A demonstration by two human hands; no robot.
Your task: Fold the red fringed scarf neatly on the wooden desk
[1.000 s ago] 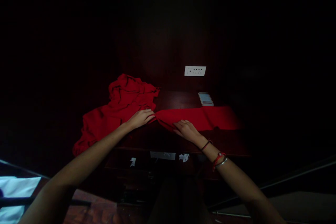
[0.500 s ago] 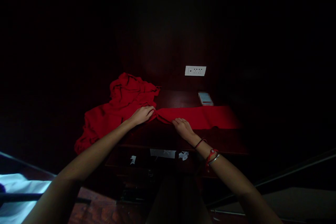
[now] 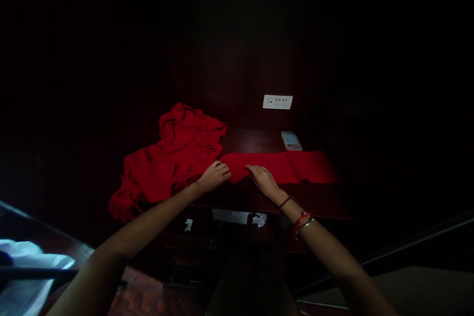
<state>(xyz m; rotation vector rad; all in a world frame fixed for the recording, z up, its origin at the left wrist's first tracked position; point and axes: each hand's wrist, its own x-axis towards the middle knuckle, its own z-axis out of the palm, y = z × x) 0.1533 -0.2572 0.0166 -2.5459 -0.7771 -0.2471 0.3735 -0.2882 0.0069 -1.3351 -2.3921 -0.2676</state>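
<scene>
L grip (image 3: 216, 176), cloth strip (image 3: 283, 165) to R

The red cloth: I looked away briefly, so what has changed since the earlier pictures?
The left hand has shifted rightward and nearer the person along the red cloth. The narrow, pinched part between the hands has spread wider. Whether the left hand let go is unclear. The right hand remains near the cloth's near edge; the wall socket and blurred light-blue item stay put.

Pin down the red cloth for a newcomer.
On the dark desk, by the left hand and right hand, lies the fringed red cloth: heaped at left, a flat strip at right. Its broad red expanse contrasts with the white wall socket behind.
</scene>
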